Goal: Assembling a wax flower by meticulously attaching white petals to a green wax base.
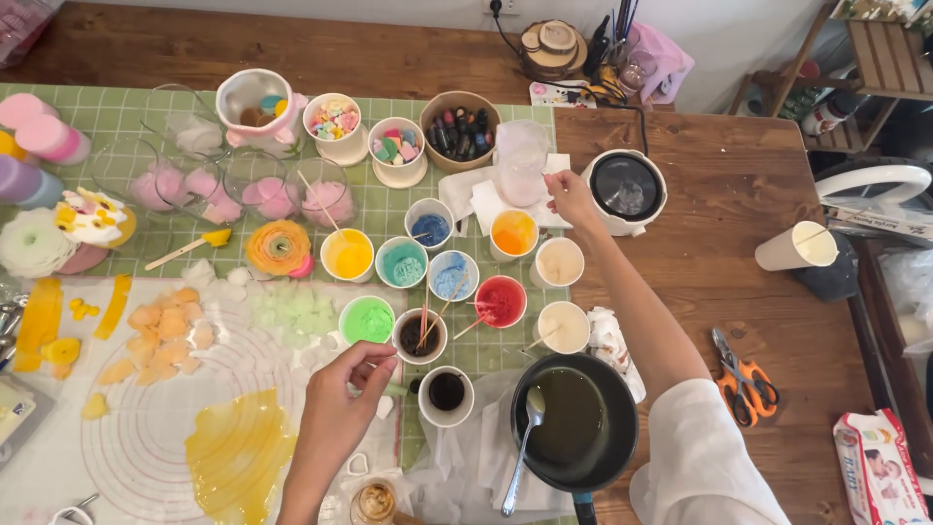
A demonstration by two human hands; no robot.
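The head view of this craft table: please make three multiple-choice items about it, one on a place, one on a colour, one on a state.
1. Where do the orange-handled scissors lie?
A. on the bare wood right of the dark pan
B. on the green checked mat
C. inside the white pot

2. What colour fills the cup nearest the left hand?
A. red
B. green
C. blue

3. How is the right hand?
A. flat on the table
B. gripping the pan handle
C. raised, fingers pinched, between the orange cup and the white pot

Answers: 1 A, the scissors rest on wood beside the dark pan. 2 B, its filling is bright green. 3 C, the arm reaches out between the orange cup and the white pot.
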